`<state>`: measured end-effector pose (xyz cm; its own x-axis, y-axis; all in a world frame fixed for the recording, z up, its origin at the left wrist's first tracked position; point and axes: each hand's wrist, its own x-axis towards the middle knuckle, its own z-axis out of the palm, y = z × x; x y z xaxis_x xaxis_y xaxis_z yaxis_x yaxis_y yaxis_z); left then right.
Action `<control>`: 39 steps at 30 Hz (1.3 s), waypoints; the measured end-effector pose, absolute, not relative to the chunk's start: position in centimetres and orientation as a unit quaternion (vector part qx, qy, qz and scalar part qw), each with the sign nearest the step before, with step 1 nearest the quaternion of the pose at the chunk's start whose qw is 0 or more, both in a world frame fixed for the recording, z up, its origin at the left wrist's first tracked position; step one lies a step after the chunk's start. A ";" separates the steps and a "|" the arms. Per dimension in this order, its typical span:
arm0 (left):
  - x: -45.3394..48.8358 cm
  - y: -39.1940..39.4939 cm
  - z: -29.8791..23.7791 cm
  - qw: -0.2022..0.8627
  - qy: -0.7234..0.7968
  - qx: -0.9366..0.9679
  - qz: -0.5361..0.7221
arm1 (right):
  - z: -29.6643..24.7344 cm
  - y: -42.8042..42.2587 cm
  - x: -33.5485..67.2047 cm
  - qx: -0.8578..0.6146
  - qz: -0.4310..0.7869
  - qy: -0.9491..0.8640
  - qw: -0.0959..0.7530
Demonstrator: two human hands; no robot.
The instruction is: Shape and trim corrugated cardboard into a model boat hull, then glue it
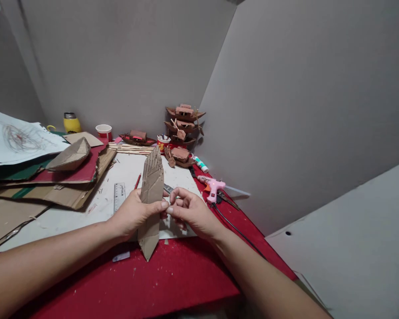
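My left hand (131, 214) grips a long piece of corrugated cardboard (151, 186), pointed at its ends and held upright above the table. Its thumb lies across the front of the piece. My right hand (193, 212) is at the right edge of the cardboard, fingers curled and thumb tip meeting the left thumb. Whatever it pinches, if anything, is too small to make out. Just behind the right fingers shows part of a grey cutter knife (168, 188). A clear ruler (119, 195) and a red pencil-like stick (137, 181) lie left of the cardboard.
Stacked cardboard sheets (69, 195) and a folded cardboard hull (71, 156) occupy the left. Several brown model boats (185, 116), a paper cup (103, 132) and thin wooden sticks (129, 148) stand behind. A pink glue gun (214, 188) with its cord lies along the right wall.
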<state>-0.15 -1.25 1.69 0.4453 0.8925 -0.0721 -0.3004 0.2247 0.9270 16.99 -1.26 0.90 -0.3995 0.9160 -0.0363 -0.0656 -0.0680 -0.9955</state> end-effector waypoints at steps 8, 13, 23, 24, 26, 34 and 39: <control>-0.1 -1.3 2.0 0.681 0.341 0.475 0.441 | 0.7 -1.0 17.0 -0.378 0.616 -0.561 0.404; -0.4 -1.3 2.0 0.681 0.323 0.500 0.426 | 0.5 -0.9 17.1 -0.374 0.619 -0.572 0.387; -0.4 -1.0 1.8 0.696 0.288 0.518 0.405 | 0.3 -0.7 17.0 -0.370 0.617 -0.593 0.362; -0.3 -1.0 1.8 0.698 0.290 0.515 0.405 | 0.2 -0.7 17.1 -0.365 0.621 -0.596 0.356; -0.3 -1.0 1.6 0.698 0.300 0.509 0.405 | 0.0 -0.5 17.3 -0.356 0.630 -0.596 0.348; -0.6 0.3 0.8 0.688 0.362 0.471 0.417 | -0.6 -1.9 16.1 -0.333 0.699 -0.553 0.307; -0.9 1.0 0.8 0.701 0.389 0.443 0.402 | 0.5 -1.8 15.1 -0.368 0.681 -0.527 0.352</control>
